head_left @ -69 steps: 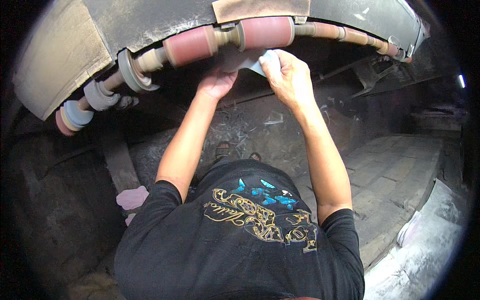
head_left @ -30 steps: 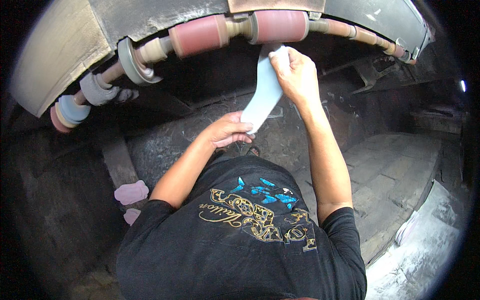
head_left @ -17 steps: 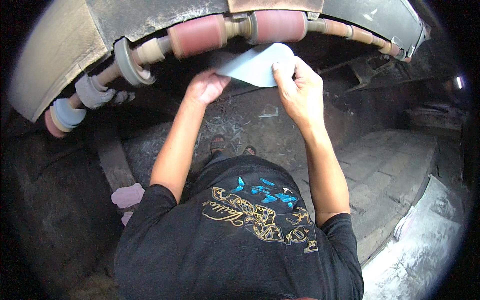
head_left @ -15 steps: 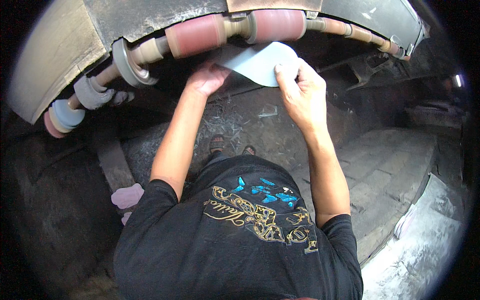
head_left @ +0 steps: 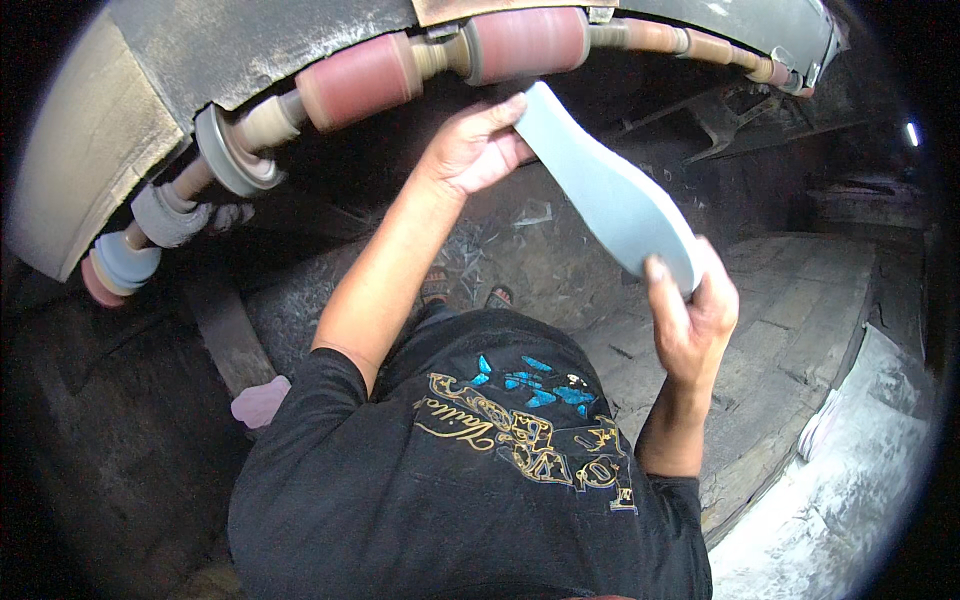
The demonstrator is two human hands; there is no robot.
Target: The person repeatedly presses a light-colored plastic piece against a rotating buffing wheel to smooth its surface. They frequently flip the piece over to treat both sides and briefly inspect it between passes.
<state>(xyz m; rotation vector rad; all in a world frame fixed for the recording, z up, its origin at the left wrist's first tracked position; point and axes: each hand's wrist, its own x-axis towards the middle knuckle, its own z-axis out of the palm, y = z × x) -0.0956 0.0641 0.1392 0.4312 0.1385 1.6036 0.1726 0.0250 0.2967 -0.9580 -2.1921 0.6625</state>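
Note:
A light grey-blue shoe sole (head_left: 610, 190) is stretched between my two hands, slanting from upper left to lower right. With thumb and fingers my left hand (head_left: 478, 145) pinches its upper end, just below a red sanding drum (head_left: 530, 45). That end lies at or very near the drum; whether they touch, I cannot tell. My right hand (head_left: 695, 315) grips the lower, rounded end, its thumb on the broad face and its fingers behind the edge. The drum looks smeared, as if spinning.
On the same long shaft sit another red drum (head_left: 360, 82), a metal-rimmed wheel (head_left: 240, 155) and smaller rollers, under a grey machine hood (head_left: 270, 40). Scraps litter the floor below. A pinkish piece (head_left: 261, 402) lies at left. At right stands a block surface (head_left: 780, 310) beside a whitish sheet (head_left: 840, 480).
The sole has turned, its right end swinging down and rightward with my right hand. My left hand has moved right and slightly up. The machine has shifted a little left in view.

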